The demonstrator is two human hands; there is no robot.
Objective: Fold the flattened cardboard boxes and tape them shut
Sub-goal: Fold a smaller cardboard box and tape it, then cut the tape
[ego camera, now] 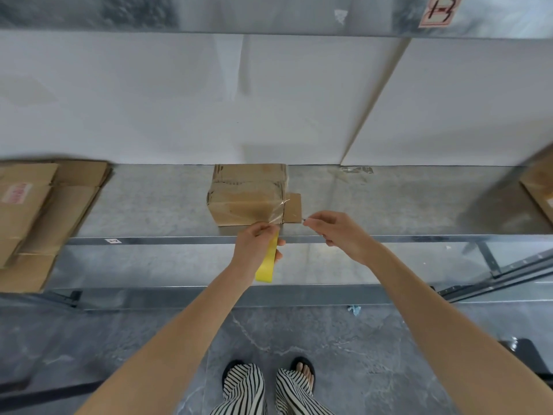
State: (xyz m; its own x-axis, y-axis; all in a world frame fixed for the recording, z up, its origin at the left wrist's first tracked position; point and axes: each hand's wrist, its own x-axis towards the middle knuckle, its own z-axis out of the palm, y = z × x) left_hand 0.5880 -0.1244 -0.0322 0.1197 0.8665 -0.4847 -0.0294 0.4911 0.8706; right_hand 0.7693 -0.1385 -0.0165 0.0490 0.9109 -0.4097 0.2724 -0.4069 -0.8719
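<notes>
Your left hand (258, 246) has its fingers curled round a yellow roll (267, 263), which hangs edge-on below your palm, just in front of the shelf (149, 205) edge. A strip of clear tape (279, 212) runs up from that hand to the near right corner of the cardboard box (244, 196), which stands on the shelf just beyond both hands, nearer the left one. A loose flap (294, 208) sticks out from the box's right side, between the box and your right hand (339, 233). That hand is to the right of the left one, apart from it, with thumb and forefinger pinching a small object (305, 221) whose tip points at the flap; you cannot tell from here what it is. The top of the box shows creases and old tape marks. Well off to the left of your left hand, a stack of flattened boxes (39, 211) lies on the same shelf, the top one with a pale label. Far to the right of your right hand, another box (538, 187) shows at the frame edge. Below your arms, you stand on a grey floor (374, 354) in striped trousers (245, 390) and sandals, with a blue scrap (355, 310) lying under the shelf edge.
</notes>
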